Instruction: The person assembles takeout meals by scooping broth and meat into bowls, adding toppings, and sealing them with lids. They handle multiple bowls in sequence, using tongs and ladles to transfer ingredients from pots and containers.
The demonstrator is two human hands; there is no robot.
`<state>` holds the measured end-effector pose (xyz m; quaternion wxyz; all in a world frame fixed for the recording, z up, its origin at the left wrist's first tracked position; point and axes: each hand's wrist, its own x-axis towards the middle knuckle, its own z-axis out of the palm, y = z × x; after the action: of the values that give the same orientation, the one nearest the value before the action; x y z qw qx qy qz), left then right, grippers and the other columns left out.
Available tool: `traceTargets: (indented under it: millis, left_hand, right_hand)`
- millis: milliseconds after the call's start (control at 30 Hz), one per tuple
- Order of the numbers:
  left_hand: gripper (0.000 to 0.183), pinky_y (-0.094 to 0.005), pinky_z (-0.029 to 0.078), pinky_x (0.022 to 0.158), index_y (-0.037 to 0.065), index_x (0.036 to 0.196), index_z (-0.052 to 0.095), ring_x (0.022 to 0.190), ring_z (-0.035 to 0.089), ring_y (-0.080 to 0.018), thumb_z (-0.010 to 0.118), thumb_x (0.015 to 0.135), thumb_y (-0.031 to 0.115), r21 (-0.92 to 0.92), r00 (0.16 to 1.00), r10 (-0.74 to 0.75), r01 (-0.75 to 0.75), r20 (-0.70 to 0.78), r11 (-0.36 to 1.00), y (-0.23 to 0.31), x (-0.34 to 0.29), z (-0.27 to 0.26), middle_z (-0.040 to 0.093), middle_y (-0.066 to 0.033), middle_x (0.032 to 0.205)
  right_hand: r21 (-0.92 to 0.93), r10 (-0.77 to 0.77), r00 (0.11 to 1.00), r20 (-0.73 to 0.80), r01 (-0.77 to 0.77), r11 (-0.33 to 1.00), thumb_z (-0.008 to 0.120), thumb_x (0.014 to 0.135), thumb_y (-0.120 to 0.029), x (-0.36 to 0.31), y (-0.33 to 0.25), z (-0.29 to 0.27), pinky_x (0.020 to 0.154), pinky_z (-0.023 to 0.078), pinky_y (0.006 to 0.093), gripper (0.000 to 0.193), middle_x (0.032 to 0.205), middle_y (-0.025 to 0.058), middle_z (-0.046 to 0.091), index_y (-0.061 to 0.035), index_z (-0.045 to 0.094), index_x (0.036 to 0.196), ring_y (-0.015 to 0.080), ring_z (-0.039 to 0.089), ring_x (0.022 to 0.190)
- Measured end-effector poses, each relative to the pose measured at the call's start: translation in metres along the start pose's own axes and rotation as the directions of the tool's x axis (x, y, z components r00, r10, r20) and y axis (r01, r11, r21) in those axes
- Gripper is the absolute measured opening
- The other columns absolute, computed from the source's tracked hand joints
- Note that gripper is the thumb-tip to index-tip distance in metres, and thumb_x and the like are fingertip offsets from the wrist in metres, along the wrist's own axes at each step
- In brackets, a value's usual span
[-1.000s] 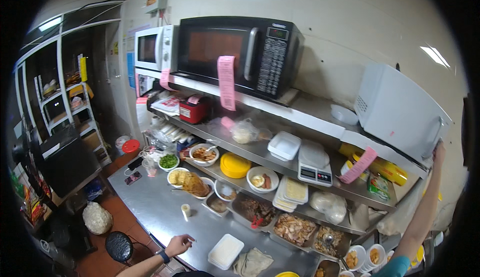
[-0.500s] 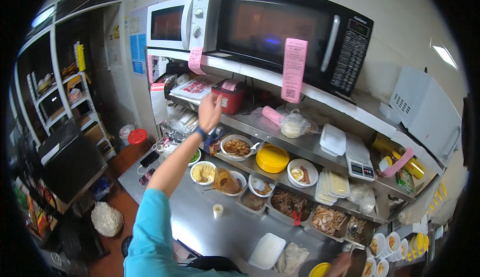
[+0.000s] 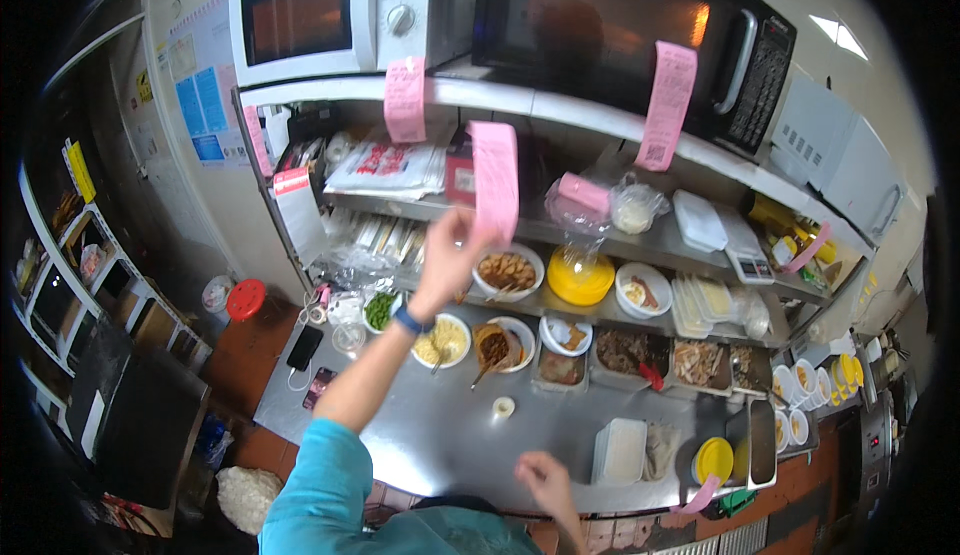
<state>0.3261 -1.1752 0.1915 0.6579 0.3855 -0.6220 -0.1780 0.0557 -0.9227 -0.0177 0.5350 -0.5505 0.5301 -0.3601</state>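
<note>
My left hand point(image 3: 445, 267), with a blue band at its wrist, is raised in front of the shelves. It pinches a long pink receipt point(image 3: 497, 177) near its lower end, and the slip stands upright before the red receipt printer point(image 3: 460, 177), partly hiding it. Below the hand is a bowl of brown chunks in sauce point(image 3: 506, 271). My right hand point(image 3: 545, 482) hovers low over the near edge of the steel counter point(image 3: 420, 455). Its fingers are loosely curled, and nothing shows in them.
Two more pink receipts point(image 3: 405, 101) point(image 3: 668, 105) hang from the shelf under the microwaves. Food bowls and steel trays point(image 3: 620, 353) line the counter's back. A small roll point(image 3: 503, 409), a white container point(image 3: 620, 452) and a yellow-lidded tub point(image 3: 713, 461) stand nearer. A phone point(image 3: 304, 349) lies left.
My left hand has come away from the printer with a pink receipt in it. My right hand has moved left from beside the yellow-lidded tub. The view has shifted.
</note>
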Motion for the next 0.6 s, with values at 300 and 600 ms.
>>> traceTargets:
  millis: [300, 600]
  left_hand:
    - [0.022, -0.0268, 0.048, 0.086, 0.002, 0.108, 0.063, 0.092, 0.059, -0.0077, 0.071, 0.091, 0.011, -0.202, 0.718, -0.570, 0.675, 0.399, 0.709, 0.037, -0.298, -0.050, 0.066, -0.0022, 0.096]
    - [0.020, -0.0252, 0.052, 0.071, -0.002, 0.108, 0.067, 0.081, 0.064, -0.0089, 0.065, 0.095, 0.013, -0.200, 0.617, -0.774, 0.784, 0.143, 0.588, 0.033, -0.335, -0.052, 0.071, -0.0038, 0.090]
  right_hand:
    - [0.182, -0.151, 0.988, -0.020, 0.152, 0.972, 0.065, 0.094, -0.012, 0.074, -0.079, 0.075, 0.072, 0.052, 0.0276, 0.021, 0.089, 0.0062, 0.070, 0.0038, 0.067, 0.108, 0.0117, 0.065, 0.081]
    - [-0.085, 0.026, 0.904, 0.427, 0.011, 0.996, 0.068, 0.091, -0.018, 0.034, -0.016, 0.102, 0.068, 0.051, 0.0297, 0.024, 0.085, 0.0066, 0.071, 0.0038, 0.068, 0.102, 0.0111, 0.064, 0.076]
